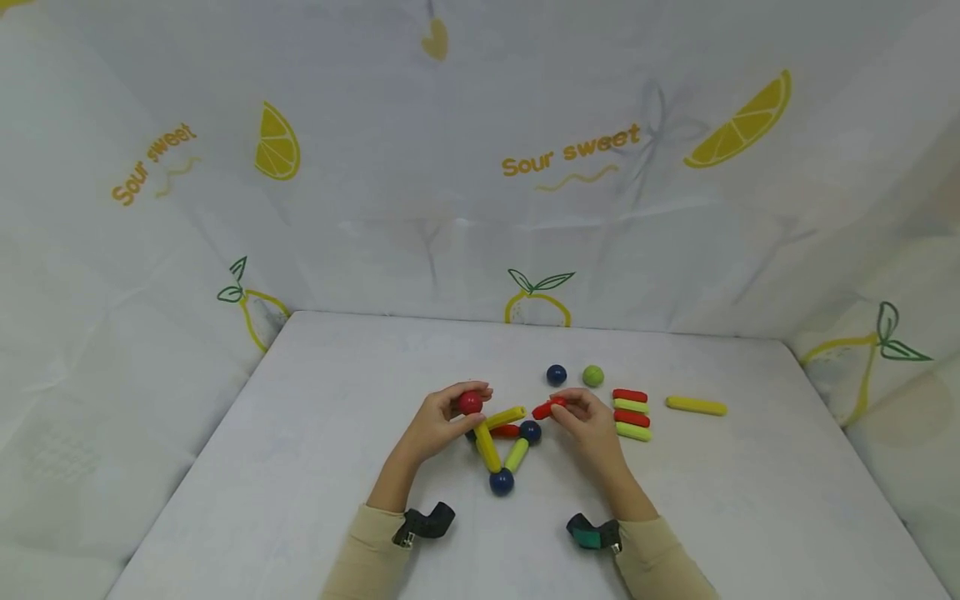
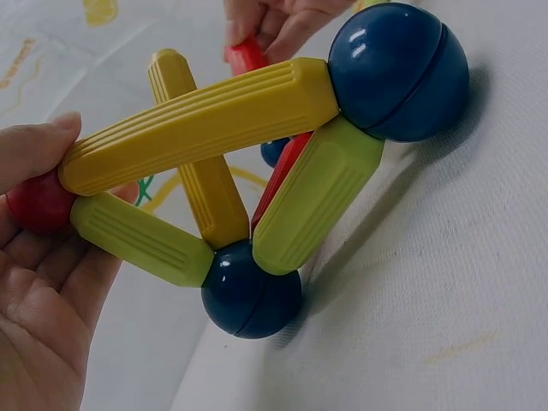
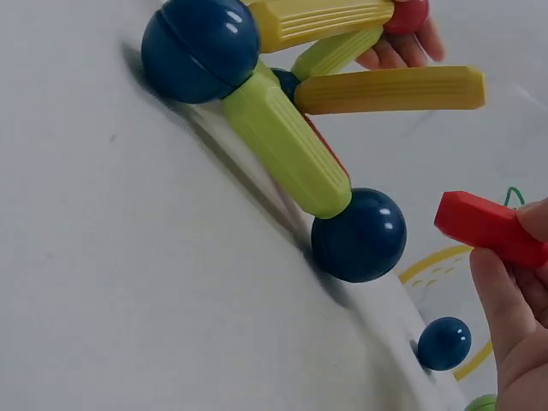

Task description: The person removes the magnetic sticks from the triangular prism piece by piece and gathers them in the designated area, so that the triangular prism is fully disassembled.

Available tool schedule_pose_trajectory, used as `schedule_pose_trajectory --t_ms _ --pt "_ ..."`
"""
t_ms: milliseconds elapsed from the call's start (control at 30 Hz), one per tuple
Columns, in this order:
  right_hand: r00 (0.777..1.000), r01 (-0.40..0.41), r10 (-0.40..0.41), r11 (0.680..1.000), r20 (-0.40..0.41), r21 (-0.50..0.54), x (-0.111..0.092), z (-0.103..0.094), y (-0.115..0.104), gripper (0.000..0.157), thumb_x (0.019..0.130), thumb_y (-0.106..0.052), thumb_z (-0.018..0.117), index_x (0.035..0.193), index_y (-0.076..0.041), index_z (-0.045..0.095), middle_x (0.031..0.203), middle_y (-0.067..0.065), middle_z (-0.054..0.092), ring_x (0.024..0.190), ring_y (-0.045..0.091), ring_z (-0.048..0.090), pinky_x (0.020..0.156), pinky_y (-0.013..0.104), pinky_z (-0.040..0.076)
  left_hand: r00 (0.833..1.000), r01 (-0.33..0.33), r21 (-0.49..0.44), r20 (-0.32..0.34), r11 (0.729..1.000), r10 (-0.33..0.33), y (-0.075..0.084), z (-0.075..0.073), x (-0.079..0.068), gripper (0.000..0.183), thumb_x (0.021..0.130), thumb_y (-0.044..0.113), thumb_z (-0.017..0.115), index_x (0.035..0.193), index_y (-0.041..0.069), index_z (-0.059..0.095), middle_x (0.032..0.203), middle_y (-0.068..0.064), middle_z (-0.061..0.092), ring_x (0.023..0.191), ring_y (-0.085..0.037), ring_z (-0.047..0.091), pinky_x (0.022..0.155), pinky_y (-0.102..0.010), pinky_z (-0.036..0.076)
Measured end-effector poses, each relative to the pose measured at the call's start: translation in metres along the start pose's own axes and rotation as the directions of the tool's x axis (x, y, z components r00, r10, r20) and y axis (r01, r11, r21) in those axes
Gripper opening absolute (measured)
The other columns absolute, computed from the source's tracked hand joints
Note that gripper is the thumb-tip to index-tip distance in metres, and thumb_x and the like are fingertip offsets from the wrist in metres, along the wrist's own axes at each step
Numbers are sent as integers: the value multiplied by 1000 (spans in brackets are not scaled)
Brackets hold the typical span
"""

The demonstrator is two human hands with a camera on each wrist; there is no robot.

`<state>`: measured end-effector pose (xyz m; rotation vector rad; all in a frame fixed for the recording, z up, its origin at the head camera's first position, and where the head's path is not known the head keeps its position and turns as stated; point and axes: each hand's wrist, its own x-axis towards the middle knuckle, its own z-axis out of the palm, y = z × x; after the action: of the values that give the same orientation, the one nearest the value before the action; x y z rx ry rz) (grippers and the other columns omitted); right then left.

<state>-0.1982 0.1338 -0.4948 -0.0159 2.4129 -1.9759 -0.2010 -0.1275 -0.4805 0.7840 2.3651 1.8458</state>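
Observation:
A frame of rods and balls stands on the white table, with blue balls at its base corners. My left hand grips the red ball at its raised top. From this ball a long yellow rod and a short light green rod slope down to two blue balls. Another yellow rod juts from a base ball, its far end free. To the right of the frame, my right hand pinches a short red rod between thumb and fingers, apart from the yellow rod's free end.
Behind my right hand lie a loose blue ball and a green ball. Short red and light green rods lie in a row to its right, with a long yellow rod beyond them. A printed cloth hangs behind the table.

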Motion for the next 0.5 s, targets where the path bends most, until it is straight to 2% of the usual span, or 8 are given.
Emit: schedule_pose_trajectory --t_ms 200,267,500 --pt "1000 14 -16 996 -21 -85 -2 -16 0 30 92 -16 62 119 -4 56 122 13 59 115 27 57 87 9 47 1000 9 -5 9 1000 -9 -1 2 1 43 89 6 64 130 1 52 126 -21 59 117 -29 57 101 -30 47" --pt "1000 9 -11 994 -18 -107 -3 -23 3 29 92 -15 61 119 -5 56 122 13 59 116 27 58 87 10 47 1000 12 -4 10 1000 -12 -2 2 1 43 89 6 64 130 1 52 127 -22 58 117 -29 57 100 -29 47" --pt "1000 5 -11 976 -26 -216 -11 -52 10 29 92 -20 62 118 -7 57 122 12 61 107 8 63 85 5 45 1000 12 8 10 1000 -12 0 -2 0 43 90 13 65 130 4 53 127 -19 60 118 -25 57 101 -26 46"
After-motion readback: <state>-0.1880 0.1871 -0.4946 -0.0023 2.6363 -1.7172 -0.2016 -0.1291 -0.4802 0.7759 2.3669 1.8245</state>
